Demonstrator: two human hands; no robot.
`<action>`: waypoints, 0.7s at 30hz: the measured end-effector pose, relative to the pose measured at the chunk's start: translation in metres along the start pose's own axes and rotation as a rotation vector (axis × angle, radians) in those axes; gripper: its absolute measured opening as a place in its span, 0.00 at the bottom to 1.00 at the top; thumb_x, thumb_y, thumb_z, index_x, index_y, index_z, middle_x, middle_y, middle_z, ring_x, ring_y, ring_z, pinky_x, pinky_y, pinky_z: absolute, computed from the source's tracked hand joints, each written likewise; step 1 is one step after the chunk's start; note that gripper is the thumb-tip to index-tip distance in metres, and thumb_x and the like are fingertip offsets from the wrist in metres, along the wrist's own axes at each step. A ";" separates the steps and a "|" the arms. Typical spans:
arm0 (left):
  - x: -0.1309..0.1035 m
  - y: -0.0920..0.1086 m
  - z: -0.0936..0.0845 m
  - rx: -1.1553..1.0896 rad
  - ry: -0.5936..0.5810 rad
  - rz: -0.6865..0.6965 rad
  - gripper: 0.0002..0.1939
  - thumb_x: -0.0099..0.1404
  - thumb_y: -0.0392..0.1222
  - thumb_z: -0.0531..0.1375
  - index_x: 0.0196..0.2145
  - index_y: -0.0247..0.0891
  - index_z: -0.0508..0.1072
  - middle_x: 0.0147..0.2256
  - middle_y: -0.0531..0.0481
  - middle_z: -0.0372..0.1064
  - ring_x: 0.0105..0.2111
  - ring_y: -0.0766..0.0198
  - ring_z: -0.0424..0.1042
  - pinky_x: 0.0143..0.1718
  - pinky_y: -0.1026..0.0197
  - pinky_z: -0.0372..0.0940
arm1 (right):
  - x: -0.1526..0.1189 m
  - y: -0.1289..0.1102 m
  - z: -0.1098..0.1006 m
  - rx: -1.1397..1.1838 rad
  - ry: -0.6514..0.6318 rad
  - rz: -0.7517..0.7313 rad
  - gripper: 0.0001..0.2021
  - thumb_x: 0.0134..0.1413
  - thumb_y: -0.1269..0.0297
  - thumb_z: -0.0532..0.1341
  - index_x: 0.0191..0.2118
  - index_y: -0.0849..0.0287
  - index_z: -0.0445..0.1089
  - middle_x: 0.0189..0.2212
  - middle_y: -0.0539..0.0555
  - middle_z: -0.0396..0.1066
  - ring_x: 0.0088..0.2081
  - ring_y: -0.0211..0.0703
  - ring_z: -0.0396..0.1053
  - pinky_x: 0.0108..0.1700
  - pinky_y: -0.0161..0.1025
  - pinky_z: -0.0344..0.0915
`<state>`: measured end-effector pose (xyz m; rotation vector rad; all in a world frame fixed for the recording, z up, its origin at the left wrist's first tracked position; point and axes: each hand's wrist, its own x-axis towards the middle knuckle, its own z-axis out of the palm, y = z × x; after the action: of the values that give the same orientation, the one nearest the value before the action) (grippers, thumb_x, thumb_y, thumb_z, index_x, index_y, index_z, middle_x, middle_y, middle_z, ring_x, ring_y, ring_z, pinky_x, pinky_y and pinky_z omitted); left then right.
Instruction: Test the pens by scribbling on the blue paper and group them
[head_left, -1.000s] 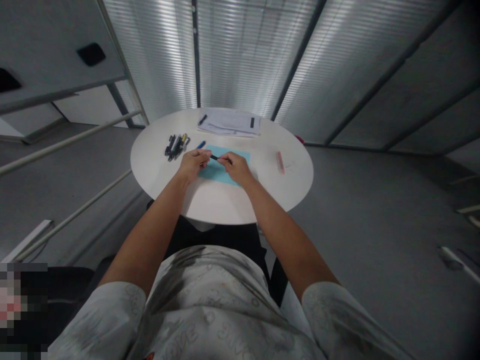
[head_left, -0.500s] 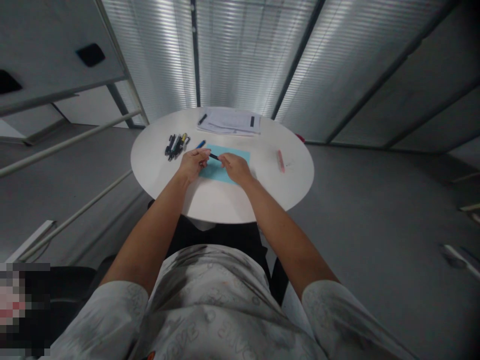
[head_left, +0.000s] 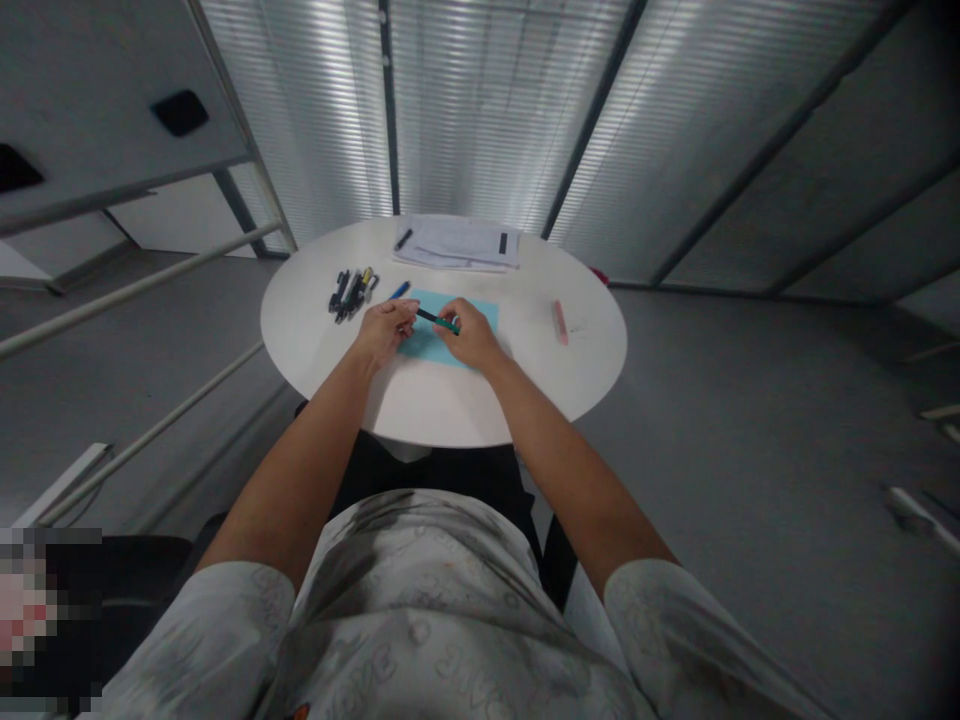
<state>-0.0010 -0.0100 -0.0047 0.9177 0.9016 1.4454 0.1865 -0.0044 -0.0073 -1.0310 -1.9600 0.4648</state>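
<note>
While left hand [head_left: 383,329] and right hand [head_left: 475,336] pinch it, the pen [head_left: 427,315] bridges them — slanted.

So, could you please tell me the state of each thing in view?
Black-and-green pen: held; capped or uncapped unclear
Left hand: closed on pen's black part
Right hand: closed on its green part
Blue sheet: flat, partly hidden
Blue pen: lying down
Loose pens: bunched together
Papers: stacked flat
Pink object: lying down
Blinds: lowered
</note>
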 end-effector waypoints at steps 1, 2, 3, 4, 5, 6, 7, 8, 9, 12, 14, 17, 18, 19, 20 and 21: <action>0.000 0.000 0.000 0.000 0.001 0.000 0.11 0.50 0.40 0.74 0.27 0.36 0.77 0.22 0.54 0.66 0.20 0.72 0.60 0.23 0.66 0.58 | 0.000 0.000 0.000 -0.001 -0.015 0.010 0.13 0.62 0.51 0.63 0.36 0.55 0.70 0.35 0.52 0.73 0.37 0.44 0.68 0.43 0.41 0.63; 0.000 0.000 0.000 0.001 0.002 0.000 0.11 0.50 0.40 0.74 0.27 0.36 0.77 0.22 0.54 0.66 0.20 0.72 0.60 0.23 0.66 0.58 | 0.000 0.000 0.000 -0.003 -0.053 0.027 0.14 0.64 0.51 0.61 0.34 0.55 0.69 0.32 0.52 0.72 0.35 0.44 0.68 0.43 0.41 0.63; 0.000 0.000 0.000 0.003 0.002 -0.002 0.11 0.50 0.40 0.74 0.27 0.36 0.77 0.22 0.54 0.66 0.20 0.72 0.60 0.23 0.66 0.58 | 0.000 0.000 -0.001 -0.005 -0.098 0.045 0.16 0.67 0.51 0.57 0.33 0.55 0.69 0.29 0.51 0.71 0.34 0.43 0.67 0.42 0.41 0.62; 0.000 0.000 0.000 0.004 0.005 -0.005 0.11 0.50 0.40 0.74 0.27 0.36 0.77 0.22 0.54 0.66 0.20 0.72 0.60 0.23 0.66 0.58 | 0.000 0.000 -0.001 -0.006 -0.130 0.057 0.18 0.70 0.51 0.54 0.32 0.55 0.70 0.27 0.50 0.70 0.33 0.43 0.67 0.41 0.41 0.62; 0.000 0.000 0.000 0.003 0.009 -0.006 0.11 0.50 0.39 0.74 0.27 0.35 0.77 0.21 0.54 0.66 0.20 0.72 0.60 0.24 0.66 0.58 | 0.000 0.000 0.000 -0.009 -0.132 0.058 0.18 0.70 0.50 0.53 0.33 0.55 0.70 0.27 0.50 0.70 0.33 0.43 0.67 0.41 0.41 0.62; 0.000 0.001 0.001 -0.002 0.014 -0.004 0.11 0.50 0.39 0.74 0.27 0.35 0.77 0.21 0.54 0.65 0.20 0.72 0.60 0.24 0.66 0.58 | 0.000 0.000 0.000 -0.012 -0.106 0.046 0.17 0.69 0.50 0.55 0.35 0.55 0.71 0.29 0.50 0.71 0.34 0.43 0.67 0.42 0.41 0.62; 0.000 0.001 0.001 -0.010 0.020 -0.002 0.10 0.50 0.39 0.74 0.26 0.35 0.77 0.21 0.54 0.65 0.20 0.72 0.60 0.24 0.66 0.58 | 0.000 0.000 0.001 -0.016 -0.061 0.025 0.15 0.67 0.50 0.58 0.36 0.55 0.71 0.32 0.51 0.72 0.36 0.44 0.68 0.43 0.41 0.62; 0.000 0.001 0.001 -0.018 0.027 0.000 0.10 0.50 0.39 0.74 0.26 0.35 0.77 0.21 0.54 0.65 0.20 0.72 0.60 0.24 0.66 0.57 | 0.000 0.000 0.001 -0.022 -0.017 0.002 0.13 0.65 0.50 0.61 0.38 0.55 0.71 0.35 0.52 0.73 0.38 0.44 0.68 0.44 0.41 0.63; 0.001 0.001 0.001 -0.025 0.033 0.001 0.10 0.50 0.39 0.74 0.26 0.35 0.77 0.20 0.54 0.64 0.20 0.72 0.59 0.24 0.66 0.57 | 0.001 0.001 0.002 -0.031 0.010 -0.012 0.12 0.63 0.51 0.63 0.38 0.55 0.71 0.37 0.52 0.73 0.40 0.45 0.68 0.45 0.41 0.63; 0.002 0.000 0.000 -0.038 0.039 0.002 0.11 0.50 0.39 0.75 0.27 0.35 0.77 0.21 0.54 0.64 0.21 0.72 0.60 0.24 0.66 0.57 | 0.002 0.002 0.001 -0.066 -0.053 0.016 0.15 0.68 0.52 0.58 0.33 0.55 0.70 0.33 0.52 0.72 0.38 0.45 0.68 0.45 0.41 0.62; 0.004 -0.002 -0.001 -0.047 0.033 0.003 0.11 0.49 0.39 0.75 0.27 0.35 0.77 0.22 0.54 0.65 0.22 0.72 0.62 0.24 0.67 0.57 | 0.002 0.002 0.000 -0.069 -0.101 0.055 0.19 0.71 0.51 0.53 0.31 0.55 0.70 0.28 0.51 0.70 0.35 0.44 0.67 0.43 0.41 0.62; 0.005 -0.003 -0.003 -0.053 0.041 0.011 0.12 0.50 0.39 0.75 0.26 0.35 0.76 0.21 0.54 0.64 0.22 0.72 0.61 0.24 0.66 0.58 | 0.002 0.001 0.000 -0.046 -0.034 0.040 0.14 0.67 0.50 0.59 0.37 0.54 0.71 0.32 0.52 0.72 0.36 0.44 0.68 0.43 0.41 0.62; 0.006 -0.003 -0.003 -0.052 0.048 0.015 0.12 0.51 0.39 0.75 0.25 0.35 0.75 0.21 0.54 0.64 0.21 0.72 0.60 0.24 0.66 0.58 | 0.002 0.001 0.000 -0.045 -0.003 0.021 0.13 0.64 0.50 0.62 0.38 0.54 0.71 0.35 0.52 0.73 0.38 0.45 0.69 0.44 0.41 0.63; 0.006 -0.003 -0.003 -0.051 0.054 0.018 0.13 0.51 0.40 0.75 0.25 0.35 0.75 0.21 0.54 0.64 0.21 0.73 0.59 0.25 0.65 0.58 | 0.002 0.001 0.000 -0.048 0.013 0.005 0.12 0.63 0.51 0.63 0.38 0.54 0.71 0.37 0.53 0.74 0.39 0.45 0.69 0.44 0.41 0.63; 0.006 -0.003 -0.003 -0.051 0.058 0.022 0.13 0.52 0.40 0.75 0.24 0.35 0.74 0.21 0.54 0.64 0.21 0.73 0.59 0.25 0.65 0.58 | 0.002 0.001 0.001 -0.054 0.007 -0.002 0.12 0.63 0.51 0.63 0.37 0.54 0.71 0.37 0.53 0.74 0.40 0.45 0.69 0.45 0.41 0.63; 0.006 -0.003 -0.003 -0.053 0.057 0.025 0.13 0.52 0.40 0.75 0.24 0.35 0.74 0.21 0.54 0.64 0.21 0.73 0.59 0.25 0.65 0.59 | 0.002 0.002 0.001 -0.058 -0.020 0.007 0.13 0.65 0.51 0.61 0.36 0.55 0.71 0.35 0.53 0.74 0.39 0.45 0.69 0.45 0.42 0.63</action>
<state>-0.0027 -0.0039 -0.0084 0.8551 0.8928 1.5164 0.1865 -0.0018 -0.0079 -1.0732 -1.9988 0.4263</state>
